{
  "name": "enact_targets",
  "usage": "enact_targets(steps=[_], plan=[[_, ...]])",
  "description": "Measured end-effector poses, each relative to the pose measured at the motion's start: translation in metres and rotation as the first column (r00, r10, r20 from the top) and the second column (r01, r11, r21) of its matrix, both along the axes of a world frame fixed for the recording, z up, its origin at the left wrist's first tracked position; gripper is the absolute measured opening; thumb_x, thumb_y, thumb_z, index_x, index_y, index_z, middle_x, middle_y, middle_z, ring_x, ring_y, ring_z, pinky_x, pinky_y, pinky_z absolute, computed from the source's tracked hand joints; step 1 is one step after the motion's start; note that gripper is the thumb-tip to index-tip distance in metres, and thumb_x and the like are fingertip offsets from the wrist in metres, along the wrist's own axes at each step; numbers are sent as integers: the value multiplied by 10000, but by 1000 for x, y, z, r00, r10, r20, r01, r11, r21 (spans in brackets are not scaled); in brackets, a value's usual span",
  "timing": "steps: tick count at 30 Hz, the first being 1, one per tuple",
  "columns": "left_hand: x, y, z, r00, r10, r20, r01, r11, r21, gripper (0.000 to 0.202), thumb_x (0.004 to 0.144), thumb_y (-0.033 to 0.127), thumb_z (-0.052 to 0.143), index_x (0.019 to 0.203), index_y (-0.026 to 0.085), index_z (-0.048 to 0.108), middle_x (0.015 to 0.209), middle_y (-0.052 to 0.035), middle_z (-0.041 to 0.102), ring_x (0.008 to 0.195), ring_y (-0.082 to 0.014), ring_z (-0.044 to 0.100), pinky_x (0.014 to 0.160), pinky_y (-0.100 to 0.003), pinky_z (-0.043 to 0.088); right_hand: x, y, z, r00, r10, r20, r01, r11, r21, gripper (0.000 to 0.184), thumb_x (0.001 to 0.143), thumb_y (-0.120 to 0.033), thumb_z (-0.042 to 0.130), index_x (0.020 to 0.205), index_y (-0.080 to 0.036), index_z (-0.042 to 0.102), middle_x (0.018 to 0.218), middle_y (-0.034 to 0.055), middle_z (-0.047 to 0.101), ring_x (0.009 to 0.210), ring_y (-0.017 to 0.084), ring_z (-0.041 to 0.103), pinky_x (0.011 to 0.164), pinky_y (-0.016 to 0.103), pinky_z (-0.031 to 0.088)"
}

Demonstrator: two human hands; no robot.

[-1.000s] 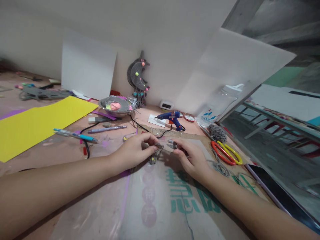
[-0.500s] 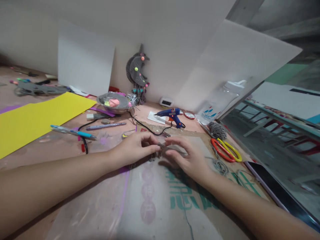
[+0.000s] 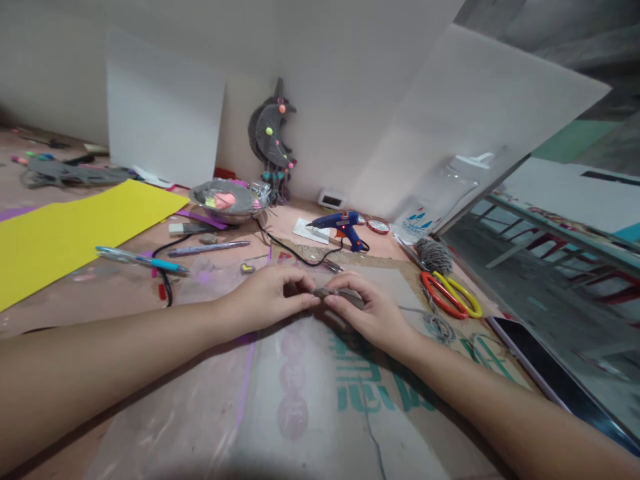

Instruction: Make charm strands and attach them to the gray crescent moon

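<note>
A small piece wrapped in grey yarn (image 3: 324, 292) is pinched between both hands above the plastic-covered cardboard (image 3: 320, 373). My left hand (image 3: 273, 293) is closed, thumb and forefinger gripping the piece's left end. From the other side my right hand (image 3: 370, 310) pinches its right end, fingertips close to the left ones. A grey yarn strand runs from the right hand toward a loose coil of yarn (image 3: 440, 328) and the ball of grey yarn (image 3: 434, 256). The fingers partly hide the piece, so its full shape does not show.
Beyond the hands lie a blue glue gun (image 3: 345, 227) and its black cord. Scissors (image 3: 443, 293) with red and yellow handles and a phone (image 3: 555, 373) are on the right. Pens (image 3: 143, 259), yellow paper (image 3: 90, 233) and a foil-wrapped bowl (image 3: 227, 212) are at left; a decorated moon (image 3: 274, 133) leans behind.
My right thumb and fingers have closed in on the yarn piece, where they were apart before. The piece now lies more level between the fingertips. The view has shifted slightly.
</note>
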State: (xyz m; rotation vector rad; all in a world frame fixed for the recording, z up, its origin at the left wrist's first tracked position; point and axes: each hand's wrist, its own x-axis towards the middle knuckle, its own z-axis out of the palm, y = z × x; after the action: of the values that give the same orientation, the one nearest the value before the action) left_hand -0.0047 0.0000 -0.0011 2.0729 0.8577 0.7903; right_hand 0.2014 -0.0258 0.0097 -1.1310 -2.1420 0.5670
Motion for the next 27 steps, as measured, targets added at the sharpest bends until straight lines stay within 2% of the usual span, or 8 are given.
enact_targets(steps=[2, 5, 7, 14, 22, 27], plan=[[0, 0, 0, 999, 1, 35, 1, 999, -51, 119, 798, 276, 595, 819, 173, 650, 765, 7, 655, 725, -131, 587, 660, -234, 437, 0, 0, 0, 1000, -12, 19, 12, 1000, 0, 111, 861, -303, 563, 844, -202, 606, 841, 32, 657, 810, 168, 614, 762, 314, 478], [0, 1, -1, 991, 3, 131, 23, 979, -200, 181, 812, 302, 588, 922, 163, 624, 753, 0, 647, 670, -121, 589, 625, -230, 452, 0, 1, -2, 997, -49, 52, 47, 999, 24, 95, 855, -290, 558, 835, -203, 591, 826, 34, 645, 794, 173, 606, 748, 316, 476], [0, 3, -2, 983, -3, 184, 51, 965, -258, 208, 845, 337, 547, 912, 152, 618, 743, -9, 643, 658, -117, 586, 622, -230, 457, 0, 1, -2, 996, -58, 60, 55, 997, 55, 75, 847, -271, 561, 826, -202, 583, 813, 34, 636, 783, 173, 599, 745, 320, 472], [0, 8, -3, 985, -12, 173, 53, 971, -234, 199, 845, 310, 549, 792, 139, 636, 735, -15, 647, 690, -113, 578, 646, -215, 448, -1, 2, -5, 997, 2, 76, -15, 985, 171, 42, 842, -242, 576, 822, -205, 580, 788, 31, 627, 772, 166, 584, 744, 321, 458], [0, 5, -1, 983, -7, 181, 56, 961, -272, 183, 828, 299, 568, 872, 146, 658, 769, -23, 670, 680, -115, 597, 631, -218, 467, 0, 4, -6, 995, -16, 99, -2, 984, 179, 52, 848, -246, 571, 832, -200, 590, 799, 35, 632, 770, 169, 587, 736, 320, 457], [0, 6, -1, 988, 6, 156, 30, 973, -229, 189, 834, 304, 556, 806, 148, 658, 742, -17, 667, 682, -113, 595, 626, -209, 458, -1, 3, -4, 995, -4, 100, -16, 981, 192, 58, 848, -257, 579, 822, -207, 594, 779, 27, 636, 764, 168, 595, 731, 313, 458]])
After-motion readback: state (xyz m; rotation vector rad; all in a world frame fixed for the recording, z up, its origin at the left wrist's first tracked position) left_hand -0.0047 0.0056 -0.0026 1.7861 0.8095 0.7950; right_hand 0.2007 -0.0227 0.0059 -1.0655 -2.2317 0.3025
